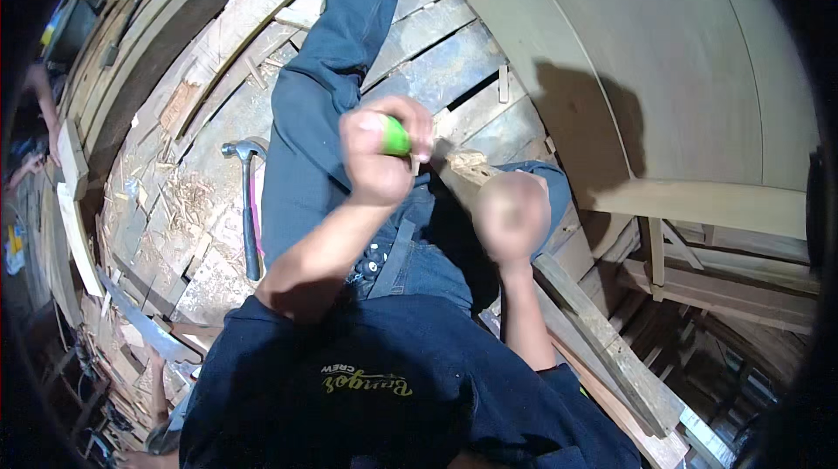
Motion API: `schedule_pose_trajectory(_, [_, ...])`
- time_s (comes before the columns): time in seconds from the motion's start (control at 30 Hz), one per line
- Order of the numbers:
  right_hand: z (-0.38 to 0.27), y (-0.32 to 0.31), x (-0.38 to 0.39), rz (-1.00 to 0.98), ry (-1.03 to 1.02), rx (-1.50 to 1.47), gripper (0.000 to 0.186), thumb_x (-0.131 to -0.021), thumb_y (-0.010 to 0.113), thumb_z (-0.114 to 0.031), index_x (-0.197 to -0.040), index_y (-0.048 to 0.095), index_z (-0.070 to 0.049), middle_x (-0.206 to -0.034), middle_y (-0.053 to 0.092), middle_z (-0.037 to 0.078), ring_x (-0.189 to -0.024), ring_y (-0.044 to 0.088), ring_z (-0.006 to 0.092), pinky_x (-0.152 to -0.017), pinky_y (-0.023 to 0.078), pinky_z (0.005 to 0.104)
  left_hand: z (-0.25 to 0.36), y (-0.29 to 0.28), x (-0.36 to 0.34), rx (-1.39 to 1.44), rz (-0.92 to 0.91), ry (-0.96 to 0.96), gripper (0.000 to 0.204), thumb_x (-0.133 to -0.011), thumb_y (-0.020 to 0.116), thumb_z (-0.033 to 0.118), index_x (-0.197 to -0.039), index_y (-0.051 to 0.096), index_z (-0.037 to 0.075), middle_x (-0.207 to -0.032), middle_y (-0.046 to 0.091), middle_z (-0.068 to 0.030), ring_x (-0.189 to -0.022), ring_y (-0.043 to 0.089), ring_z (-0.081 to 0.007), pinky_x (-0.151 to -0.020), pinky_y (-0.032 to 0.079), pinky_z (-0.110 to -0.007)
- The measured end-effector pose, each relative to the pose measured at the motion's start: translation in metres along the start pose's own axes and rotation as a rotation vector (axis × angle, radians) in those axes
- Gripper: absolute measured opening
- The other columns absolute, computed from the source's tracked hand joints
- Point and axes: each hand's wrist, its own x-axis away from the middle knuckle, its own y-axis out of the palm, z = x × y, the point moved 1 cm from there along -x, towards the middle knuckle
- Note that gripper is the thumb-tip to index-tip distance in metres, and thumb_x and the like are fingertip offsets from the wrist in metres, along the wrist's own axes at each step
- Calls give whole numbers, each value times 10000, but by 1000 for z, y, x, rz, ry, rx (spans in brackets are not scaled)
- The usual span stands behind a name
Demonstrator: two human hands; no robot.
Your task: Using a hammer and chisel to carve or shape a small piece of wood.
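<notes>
My left hand [380, 150] is closed around the bright green handle [395, 136] of what looks like a chisel. Its short grey blade [442, 150] meets the chipped end of a rough piece of wood [471, 165]. Against the other end of that wood is my right hand [512, 216], its fingers smeared into a blur, so its grip cannot be made out. The wood lies tilted over my right thigh. On the floor left of my left leg rests a claw hammer [250, 207] with a dark handle.
Wood chips [188, 194] litter the plank floor [441, 54]. A handsaw [144, 316] lies at lower left near another person's arm [158, 386]. Curved timbers [157, 41] rise along the left. At right stand a large wooden panel [681, 68] and a long beam [611, 351].
</notes>
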Motion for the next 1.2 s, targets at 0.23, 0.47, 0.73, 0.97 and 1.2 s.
schedule_pose_trajectory(0.23, [3,-2,0,-2,1,36,217,-657,710,-186,-844,648,-94,-919,583,118,-896,582,319,-752,487,412,-38,-23,0,-72,185,-122,526,-873,384,509,-644,459,41,-604,466,-94,-496,409,-167,-474,331,-286])
schedule_pose_trajectory(0.47, [0,-1,-3,-3,7,36,205,-667,707,-177,-842,646,-91,-923,586,125,-880,588,324,-752,490,410,-21,-6,0,-108,44,-57,569,-883,360,527,-627,465,30,-555,444,-85,-472,412,-166,-488,351,-286])
schedule_pose_trajectory(0.73, [4,-3,1,-19,18,30,198,-677,699,-180,-840,639,-86,-932,588,127,-915,585,330,-768,491,417,15,-2,-6,64,81,-44,562,-869,363,547,-633,459,46,-612,477,-96,-487,409,-166,-496,346,-285])
schedule_pose_trajectory(0.97, [-2,1,-3,-14,-4,15,195,-689,707,-192,-843,643,-91,-903,580,114,-872,576,311,-739,484,414,-61,-9,23,-358,-48,-155,431,-880,456,340,-640,549,-6,-599,555,-83,-479,464,-119,-455,349,-261])
schedule_pose_trajectory(1.2, [7,-5,1,3,40,5,192,-691,700,-196,-843,644,-93,-906,582,121,-891,582,329,-743,486,422,-3,-13,-10,38,83,18,536,-880,440,464,-659,504,-20,-613,507,-133,-503,445,-161,-474,368,-272])
